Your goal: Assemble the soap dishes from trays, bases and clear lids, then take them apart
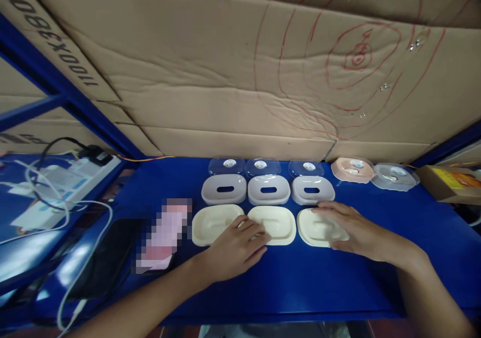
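Left hand (236, 245): flat, fingers loosely spread, gripping nothing; fingertips rest where the left cream tray (216, 224) and the middle cream tray (273, 224) meet. Forearm enters from lower left.

Right hand (343, 228): flat, palm down, covering the right cream tray (313, 230) without clasping it. Forearm enters from lower right.

Arrangement: three cream trays in the near row on the blue table (285, 283); three grey slotted inserts (268, 189) behind them; three clear lids (263, 167) furthest back. Rows look complete; no pieces joined yet.

Also: a pink dish (352, 170) and a clear dish (395, 177) at far right, apart.
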A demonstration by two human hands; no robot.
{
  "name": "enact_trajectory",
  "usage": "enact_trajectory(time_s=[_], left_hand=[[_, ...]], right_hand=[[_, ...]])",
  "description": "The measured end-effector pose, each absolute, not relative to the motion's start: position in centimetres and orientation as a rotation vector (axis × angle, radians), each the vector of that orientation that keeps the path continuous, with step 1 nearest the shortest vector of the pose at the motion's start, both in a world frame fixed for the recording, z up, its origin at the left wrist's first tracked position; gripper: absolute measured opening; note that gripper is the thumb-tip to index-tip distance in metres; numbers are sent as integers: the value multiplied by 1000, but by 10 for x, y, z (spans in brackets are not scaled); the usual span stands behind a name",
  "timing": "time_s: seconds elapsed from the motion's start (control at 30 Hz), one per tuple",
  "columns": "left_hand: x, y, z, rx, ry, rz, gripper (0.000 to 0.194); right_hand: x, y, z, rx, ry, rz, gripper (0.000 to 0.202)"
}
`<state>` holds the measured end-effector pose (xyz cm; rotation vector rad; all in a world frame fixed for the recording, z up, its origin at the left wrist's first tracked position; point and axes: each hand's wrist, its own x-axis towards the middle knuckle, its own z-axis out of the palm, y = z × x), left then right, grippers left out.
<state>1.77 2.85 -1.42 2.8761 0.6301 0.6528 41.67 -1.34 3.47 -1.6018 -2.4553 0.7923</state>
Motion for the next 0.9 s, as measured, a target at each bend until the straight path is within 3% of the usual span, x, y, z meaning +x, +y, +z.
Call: enact_trajectory(time_s=[0.2,0.4,0.6,0.9], left_hand=[[16,30,-18,2844,633,671,16],[16,33,-26,2830,620,713,16],[18,38,-30,2843,636,715,15],[19,41,-28,2812,610,762,15]], right_hand=[[406,1,38,-1537,-2393,677,51],[407,18,25,-1615,-2361,466,63],[410,31,13,-1622,-2359,406,42],[405,38,13,-1603,-2335,351,33]])
